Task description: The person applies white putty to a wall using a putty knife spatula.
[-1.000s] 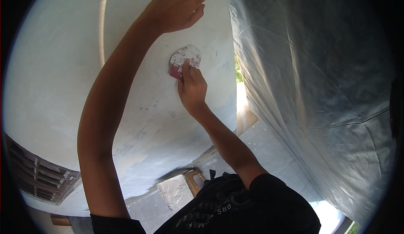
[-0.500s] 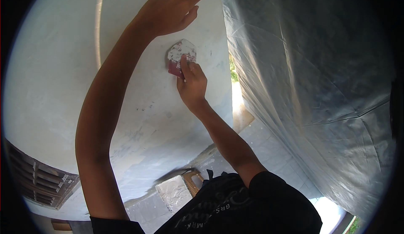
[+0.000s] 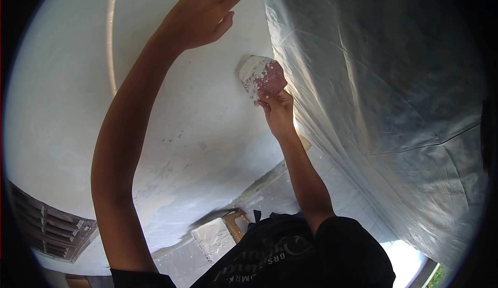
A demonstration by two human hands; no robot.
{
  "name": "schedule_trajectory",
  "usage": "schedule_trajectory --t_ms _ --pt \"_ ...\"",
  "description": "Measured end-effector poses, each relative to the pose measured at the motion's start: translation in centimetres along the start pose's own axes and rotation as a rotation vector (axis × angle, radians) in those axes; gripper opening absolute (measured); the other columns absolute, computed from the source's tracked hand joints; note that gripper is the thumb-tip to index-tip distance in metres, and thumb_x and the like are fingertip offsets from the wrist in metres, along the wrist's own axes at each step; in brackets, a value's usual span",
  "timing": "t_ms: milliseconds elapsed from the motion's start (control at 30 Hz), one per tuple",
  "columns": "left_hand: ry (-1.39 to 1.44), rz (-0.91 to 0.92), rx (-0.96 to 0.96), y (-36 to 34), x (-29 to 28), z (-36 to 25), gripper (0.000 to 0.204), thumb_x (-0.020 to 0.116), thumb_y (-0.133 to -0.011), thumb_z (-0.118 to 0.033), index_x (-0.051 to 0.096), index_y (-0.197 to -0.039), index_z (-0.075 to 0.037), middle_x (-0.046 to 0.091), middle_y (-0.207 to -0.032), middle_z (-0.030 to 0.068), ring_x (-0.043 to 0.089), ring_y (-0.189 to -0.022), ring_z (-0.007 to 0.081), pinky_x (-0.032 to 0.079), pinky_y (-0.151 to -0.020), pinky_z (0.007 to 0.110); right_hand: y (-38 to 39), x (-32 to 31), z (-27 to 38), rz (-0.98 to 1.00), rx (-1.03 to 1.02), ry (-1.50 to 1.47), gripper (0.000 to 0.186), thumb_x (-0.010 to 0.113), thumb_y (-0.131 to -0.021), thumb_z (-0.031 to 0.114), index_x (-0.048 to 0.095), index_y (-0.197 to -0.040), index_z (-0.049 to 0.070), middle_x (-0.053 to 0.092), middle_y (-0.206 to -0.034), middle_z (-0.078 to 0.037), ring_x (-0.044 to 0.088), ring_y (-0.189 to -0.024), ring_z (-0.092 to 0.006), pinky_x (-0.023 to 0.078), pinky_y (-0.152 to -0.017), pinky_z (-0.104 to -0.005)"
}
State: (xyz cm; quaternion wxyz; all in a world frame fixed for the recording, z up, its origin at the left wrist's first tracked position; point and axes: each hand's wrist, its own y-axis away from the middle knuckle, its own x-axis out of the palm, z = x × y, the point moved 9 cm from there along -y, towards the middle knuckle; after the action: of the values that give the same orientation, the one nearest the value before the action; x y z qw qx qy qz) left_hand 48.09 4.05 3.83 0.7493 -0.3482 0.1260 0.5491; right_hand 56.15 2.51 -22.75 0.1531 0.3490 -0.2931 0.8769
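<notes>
In my right hand [image 3: 280, 114] is a dark red putty spreader [image 3: 271, 76], a flat plate with white putty smeared over its far and left parts. My fingers pinch its near end, with the thumb on the visible face. It stands by the right edge of the white wall [image 3: 202, 96]; whether it touches the wall I cannot tell. Higher up and to the left, my left hand [image 3: 197, 18] is open before the wall, its fingers apart and nothing in it. The fingertips come near the top edge of the picture.
A grey plastic sheet [image 3: 404, 80] hangs along the right, close beside my right hand. Below lies a whitish, putty-covered slab or tray [image 3: 213, 239] beside a brown slatted object [image 3: 236, 226]. A brown louvred vent [image 3: 49, 226] sits at lower left. A pale pipe or cord [image 3: 110, 34] runs down the wall.
My right hand has carried the spreader rightward to the wall's edge and turned it, so more of its red face shows. My left hand stays open, shifted slightly left in the picture.
</notes>
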Motion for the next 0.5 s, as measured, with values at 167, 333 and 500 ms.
schedule_trajectory --t_ms 167,333,500 --pt "0.035 0.009 0.005 -0.8 0.4 -0.5 0.046 0.056 -0.091 -0.016 0.054 -0.132 0.006 0.051 -0.142 0.0203 0.042 -0.140 0.0316 0.022 -0.122 0.051 -2.7 -3.7 2.7 -0.158 -0.272 0.377 0.006 0.061 -0.088 -0.004 0.066 -0.085 -0.003 0.065 -0.084 -0.005 0.059 -0.072 -0.0105 0.049 -0.065 -0.0275" --pt "0.036 0.007 0.017 -1.3 1.0 -0.8 0.047 0.057 -0.090 -0.015 0.054 -0.132 0.006 0.052 -0.142 0.0206 0.043 -0.139 0.0321 0.023 -0.121 0.051 -2.8 0.5 5.1 -0.269 -0.583 1.124 0.043 0.060 -0.081 -0.006 0.061 -0.124 -0.009 0.053 -0.075 -0.013 0.055 -0.065 -0.0209 0.048 -0.061 -0.0334" --pt "0.063 -0.003 0.027 -2.0 1.2 -1.2 0.047 0.057 -0.090 -0.015 0.055 -0.132 0.006 0.053 -0.141 0.0212 0.044 -0.139 0.0325 0.024 -0.121 0.052 -4.3 3.0 1.3 -0.220 -0.584 1.357 0.058 0.069 -0.077 -0.003 0.053 -0.132 -0.011 0.060 -0.094 -0.018 0.060 -0.084 -0.0331 0.052 -0.074 -0.0412"
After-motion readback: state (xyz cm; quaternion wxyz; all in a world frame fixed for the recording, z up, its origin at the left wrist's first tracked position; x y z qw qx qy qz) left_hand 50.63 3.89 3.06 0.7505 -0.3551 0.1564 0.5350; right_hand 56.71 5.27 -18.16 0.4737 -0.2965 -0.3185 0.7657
